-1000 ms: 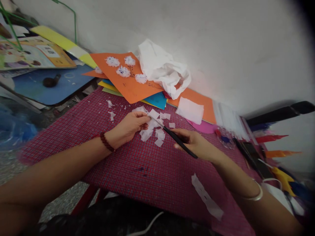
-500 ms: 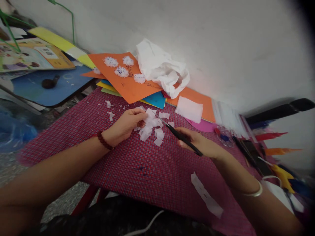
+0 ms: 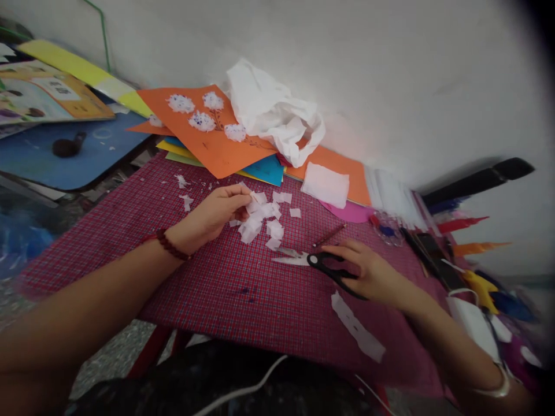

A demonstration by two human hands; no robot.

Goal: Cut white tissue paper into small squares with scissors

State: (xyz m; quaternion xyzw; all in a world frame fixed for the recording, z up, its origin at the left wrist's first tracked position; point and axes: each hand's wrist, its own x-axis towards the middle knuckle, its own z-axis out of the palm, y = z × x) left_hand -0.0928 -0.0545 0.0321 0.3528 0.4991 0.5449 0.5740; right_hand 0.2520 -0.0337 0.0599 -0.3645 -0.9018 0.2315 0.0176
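Note:
My left hand (image 3: 214, 212) is pinched on small white paper pieces (image 3: 256, 222) piled on the red checked tablecloth (image 3: 217, 289). Black-handled scissors (image 3: 318, 263) lie flat on the cloth with their blades pointing left. My right hand (image 3: 373, 274) rests over the scissors' handles, fingers spread and loose on them. A thin brown stick (image 3: 329, 235) lies just beyond the scissors.
An orange sheet with white tufts (image 3: 208, 133) and a crumpled white bag (image 3: 273, 115) lie by the wall, next to a white pad (image 3: 325, 185). A white paper strip (image 3: 358, 326) lies near the front edge. Pens and coloured items (image 3: 437, 254) crowd the right. A blue table (image 3: 73, 156) stands left.
My right hand lowered the scissors from the paper pile and laid them flat on the cloth. My left hand kept its pinch on the paper pieces.

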